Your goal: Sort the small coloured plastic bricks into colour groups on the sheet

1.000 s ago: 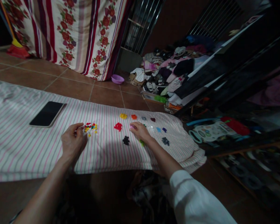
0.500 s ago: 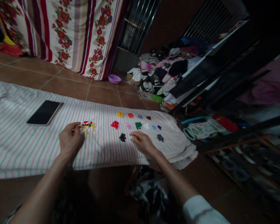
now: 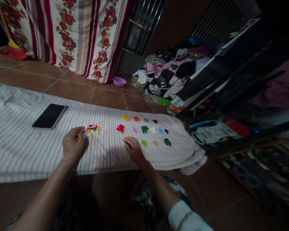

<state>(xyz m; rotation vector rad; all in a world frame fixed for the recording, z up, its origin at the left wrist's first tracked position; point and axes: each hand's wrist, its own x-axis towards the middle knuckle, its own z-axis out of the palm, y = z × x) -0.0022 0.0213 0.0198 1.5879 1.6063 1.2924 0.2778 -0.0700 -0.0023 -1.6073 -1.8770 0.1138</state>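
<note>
My left hand [image 3: 74, 143] is closed in a pinch beside a mixed pile of small red, yellow, green and white pieces [image 3: 93, 130]; what sits between its fingertips is too small to make out. Over the pile of black pieces [image 3: 127, 143] is my right hand [image 3: 134, 150], fingers curled together and mostly covering that pile. Sorted by colour around it lie small piles: red pieces [image 3: 120, 128], pink pieces [image 3: 134, 129], dark green pieces [image 3: 144, 129], lime green pieces [image 3: 144, 143], beige pieces [image 3: 155, 143] and dark grey pieces [image 3: 167, 142].
Yellow pieces [image 3: 125, 118] and orange pieces [image 3: 136, 118] lie farther back on the striped cloth [image 3: 106, 157]. A phone [image 3: 49, 116] rests at left. Beyond are a purple basin [image 3: 119, 81], a clothes heap [image 3: 173, 70] and, at right, a dark rack [image 3: 245, 141].
My right hand has moved left from beside the black pile to over it, uncovering the lime green and beige piles. My left hand stays pinched by the mixed pile. The view has shifted slightly.
</note>
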